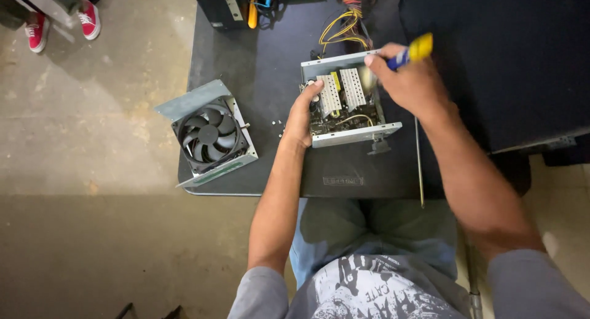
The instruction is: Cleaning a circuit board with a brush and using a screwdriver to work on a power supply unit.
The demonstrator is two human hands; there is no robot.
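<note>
Two bare hands work an open power supply (347, 101): left hand (302, 116) clasps its side, steadying; right hand (409, 79) clamps a yellow-handled screwdriver (413, 51), best kept upright.

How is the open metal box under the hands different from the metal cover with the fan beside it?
The open metal box shows heat sinks and wiring inside; the fan cover carries one black fan. The left hand grips the box and the right hand holds a screwdriver over it; nobody touches the cover. The box sits mid-table, the cover at the table's left edge. Both are grey sheet metal.
</note>
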